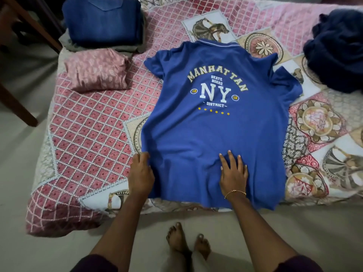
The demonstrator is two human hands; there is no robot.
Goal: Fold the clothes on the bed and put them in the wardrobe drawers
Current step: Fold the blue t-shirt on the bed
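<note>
Standing at the near edge of the bed [82, 122], I judge the job partly done, with most of it left. Spread flat across the patterned bedspread in front of me is the blue polo shirt [206, 134], printed side up, collar at the far end, hem hanging a little over the near edge; it has no fold in it yet. At the far right lies a dark navy garment [337, 54] in a loose heap, clearly unfolded. At the far left sit the folded jeans [104, 22], resting on something grey that I cannot make out, and just nearer than them a folded pink printed piece [96, 69]. So two items look finished as far as folding goes, two wait, and none has gone into a drawer; no wardrobe shows from here.

My right hand [233, 171] lies flat on the lower middle of the shirt, fingers straight and spread, pressing the cloth smooth and holding nothing. My left hand [140, 173] is at the shirt's near left side edge, fingers bent over the cloth; it seems to pinch the edge, ready, I think, to bring that side inward.
</note>
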